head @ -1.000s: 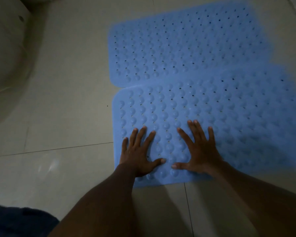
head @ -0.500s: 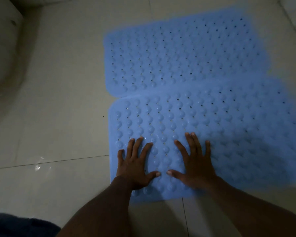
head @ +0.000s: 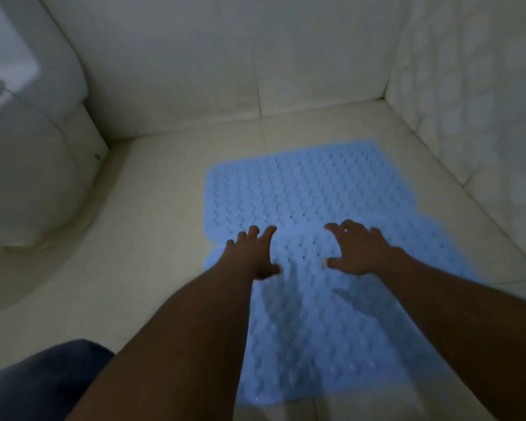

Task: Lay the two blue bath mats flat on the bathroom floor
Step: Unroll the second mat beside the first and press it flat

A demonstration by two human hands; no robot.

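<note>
Head view: two blue rubbery mats, rounded rectangles studded with bumps and small holes, both flat on the pale glossy tiled floor [head: 152, 238]. Far mat [head: 301, 189] lies toward the tiled wall [head: 195, 71]. Near mat [head: 316, 329] meets its near edge, offset right; butted or overlapped, can't tell. Left hand [head: 252, 253] and right hand [head: 359, 250] are over that seam, fingers spread, the right ones slightly bent, gripping nothing. Contact with the mats is unclear because of blur. White toilet base [head: 28, 177] at left, dark blue fabric [head: 37, 384] bottom left.
</note>
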